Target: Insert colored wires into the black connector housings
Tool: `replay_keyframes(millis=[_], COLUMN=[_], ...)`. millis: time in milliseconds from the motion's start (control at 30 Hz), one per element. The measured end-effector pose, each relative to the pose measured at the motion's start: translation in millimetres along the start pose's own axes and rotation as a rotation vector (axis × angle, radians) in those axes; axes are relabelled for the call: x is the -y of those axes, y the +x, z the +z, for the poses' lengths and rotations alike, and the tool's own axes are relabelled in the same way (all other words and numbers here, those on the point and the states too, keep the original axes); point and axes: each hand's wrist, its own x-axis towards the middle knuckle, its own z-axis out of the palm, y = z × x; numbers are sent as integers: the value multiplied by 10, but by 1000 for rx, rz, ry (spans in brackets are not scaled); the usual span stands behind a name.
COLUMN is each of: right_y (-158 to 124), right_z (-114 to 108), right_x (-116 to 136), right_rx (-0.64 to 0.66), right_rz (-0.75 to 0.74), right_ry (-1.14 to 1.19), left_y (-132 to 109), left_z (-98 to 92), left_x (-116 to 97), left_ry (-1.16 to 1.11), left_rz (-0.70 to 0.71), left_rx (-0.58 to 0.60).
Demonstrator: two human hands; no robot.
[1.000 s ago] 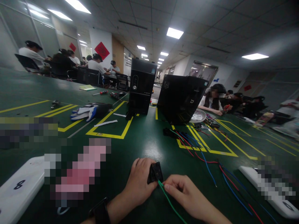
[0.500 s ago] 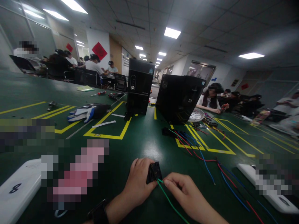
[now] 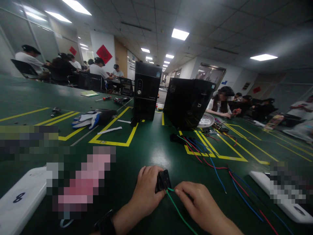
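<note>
My left hand [image 3: 149, 186] is closed around a small black plastic housing [image 3: 164, 180], holding it just above or on the green table; I cannot tell which. At the near edge of the housing a green wire [image 3: 179, 212] meets it and trails down toward me. A short green end sticks out to the right, pinched between the thumb and forefinger of my right hand [image 3: 195, 197]. Small metal parts seem to show inside the housing, too small to make out.
Two black computer cases [image 3: 146, 91] stand ahead. Right of my hands lie red and blue wires [image 3: 227, 168] and a white basket [image 3: 205, 120]. A glove [image 3: 85, 120] and a screwdriver [image 3: 105, 98] lie left. White devices [image 3: 22, 195] flank me. Another person sits beyond, right.
Both hands and the black housing have shifted very slightly to the right in view. My left hand keeps hold of the housing and my right hand still pinches the green wire.
</note>
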Motion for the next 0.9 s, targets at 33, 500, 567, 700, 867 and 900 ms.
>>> replay_keyframes(millis=[33,500,567,700,867,900], right_y=[0,-35,-37,-33,-45,-47], right_z=[24,-29,-16,79,162,159], right_x=[3,-1,-2,39,84,81], right_rx=[-19,80,50,-41,-72,-47], right_rz=[2,-13,12,21,7,-7], right_ry=[12,-95,-90,31,139,123], left_y=[-2,-2,-1,4,5,6], left_z=[2,-6,-5,3,3,0], left_x=[0,14,12,18,32,32], left_ry=[-2,-20,-17,-8,-13,-15], left_rz=[1,0,-5,-4,16,18], left_rx=[-1,41,43,41,23,23])
